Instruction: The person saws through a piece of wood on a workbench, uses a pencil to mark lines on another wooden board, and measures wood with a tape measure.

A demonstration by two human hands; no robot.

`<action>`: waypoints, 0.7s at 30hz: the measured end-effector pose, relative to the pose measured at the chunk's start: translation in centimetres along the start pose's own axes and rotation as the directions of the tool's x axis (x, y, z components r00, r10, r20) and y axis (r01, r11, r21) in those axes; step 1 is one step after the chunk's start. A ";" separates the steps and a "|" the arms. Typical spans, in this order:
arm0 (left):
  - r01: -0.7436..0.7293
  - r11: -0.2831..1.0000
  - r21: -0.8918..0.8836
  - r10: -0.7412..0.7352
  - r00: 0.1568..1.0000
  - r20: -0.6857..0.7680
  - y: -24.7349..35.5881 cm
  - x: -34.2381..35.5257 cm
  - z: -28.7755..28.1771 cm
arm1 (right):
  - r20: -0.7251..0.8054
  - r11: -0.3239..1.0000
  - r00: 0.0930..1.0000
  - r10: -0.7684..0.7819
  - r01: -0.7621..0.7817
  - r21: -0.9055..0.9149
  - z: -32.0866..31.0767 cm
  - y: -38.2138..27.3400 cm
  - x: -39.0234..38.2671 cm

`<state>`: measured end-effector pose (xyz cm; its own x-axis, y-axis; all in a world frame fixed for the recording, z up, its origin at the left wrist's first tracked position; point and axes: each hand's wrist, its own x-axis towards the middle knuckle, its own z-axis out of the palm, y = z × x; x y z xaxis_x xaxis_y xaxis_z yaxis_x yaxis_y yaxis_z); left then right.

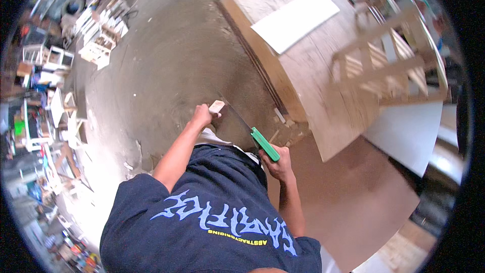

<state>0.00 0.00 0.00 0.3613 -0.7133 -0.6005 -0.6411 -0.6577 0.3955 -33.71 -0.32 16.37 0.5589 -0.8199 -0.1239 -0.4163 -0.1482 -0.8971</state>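
My left hand (203, 117) is closed around a short, pale piece of wood (216, 106), held out in front of my body over the floor. My right hand (281, 165) grips a hand tool with a green handle (265, 144) and a long, thin, dark blade, which looks like a saw. Its blade slants forward and left, and the tip ends close to the wood piece in the picture. Whether blade and wood touch, I cannot tell. The fingers of my right hand are partly hidden behind the green handle.
A workbench (283, 78) with a white board (296, 20) stands ahead to the right. Beyond it is a wooden slatted frame (389, 65). A large brown sheet (348, 207) lies at my right. Wood offcuts (101, 38) are piled far left, with clutter along the left side.
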 end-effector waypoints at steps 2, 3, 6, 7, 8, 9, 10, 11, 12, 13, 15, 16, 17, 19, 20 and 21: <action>0.140 0.988 -0.057 -0.143 0.989 -0.035 -1.7 -1.4 0.1 | 0.059 0.999 0.998 -0.006 0.003 0.053 0.0 -0.6 1.6; 0.115 0.989 -0.091 -0.117 0.993 -0.022 -5.2 2.5 -2.9 | 0.074 0.988 0.987 0.143 -0.146 0.045 4.4 -2.7 6.2; 0.158 0.979 -0.131 -0.179 0.970 -0.165 -10.3 8.2 -9.7 | 0.166 0.969 0.963 0.211 -0.229 0.095 8.7 -3.6 16.4; 0.208 0.953 -0.220 -0.239 0.963 -0.125 -13.1 10.3 -7.7 | 0.253 0.965 0.949 0.188 -0.227 0.134 8.8 -3.5 18.3; 0.196 0.964 -0.180 -0.219 0.968 -0.121 -13.7 11.4 -10.8 | 0.277 0.924 0.927 0.253 -0.316 0.215 9.7 -4.4 21.0; 0.178 0.971 -0.161 -0.195 0.976 -0.099 -13.6 12.4 -12.5 | 0.305 0.872 0.893 0.330 -0.412 0.263 9.8 -5.5 23.4; 0.175 0.969 -0.177 -0.200 0.970 -0.136 -14.8 13.5 -12.9 | 0.424 0.809 0.843 0.330 -0.484 0.332 10.0 -7.0 26.1; 0.171 0.967 -0.191 -0.204 0.964 -0.172 -15.9 14.4 -13.2 | 0.415 0.817 0.839 0.351 -0.491 0.303 11.3 -8.4 28.6; 0.166 0.968 -0.186 -0.205 0.954 -0.217 -17.3 15.5 -14.5 | 0.428 0.790 0.823 0.373 -0.524 0.320 12.8 -9.3 31.1; 0.176 0.950 -0.256 -0.227 0.956 -0.186 -19.0 16.5 -16.0 | 0.441 0.761 0.806 0.395 -0.556 0.334 14.1 -10.1 33.4; 0.193 0.895 -0.402 -0.259 0.959 -0.116 -21.6 18.4 -18.8 | 0.410 0.776 0.811 0.418 -0.553 0.303 16.5 -10.0 37.4; 0.240 0.893 -0.380 -0.327 0.928 -0.182 -21.8 19.4 -19.6 | 0.392 0.785 0.813 0.430 -0.551 0.282 17.3 -9.9 39.4; 0.254 0.897 -0.361 -0.329 0.930 -0.164 -22.0 20.7 -20.6 | 0.417 0.782 0.796 0.439 -0.567 0.259 17.4 -9.8 41.9; 0.295 0.905 -0.305 -0.347 0.928 -0.133 -23.3 22.7 -23.4 | 0.478 0.767 0.755 0.449 -0.600 0.227 18.4 -10.5 47.4; 0.277 0.908 -0.316 -0.355 0.907 -0.227 -24.0 23.5 -24.0 | 0.473 0.787 0.776 0.417 -0.569 0.240 19.4 -10.8 49.8; 0.252 0.911 -0.326 -0.360 0.874 -0.328 -25.1 24.7 -23.9 | 0.453 0.883 0.827 0.332 -0.441 0.158 20.5 -10.3 52.9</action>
<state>41.17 -6.86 -8.17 0.7682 -0.4661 -0.4389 -0.2720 -0.8582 0.4354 14.82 -30.87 10.34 0.6488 -0.4773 -0.5927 -0.5012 0.3180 -0.8047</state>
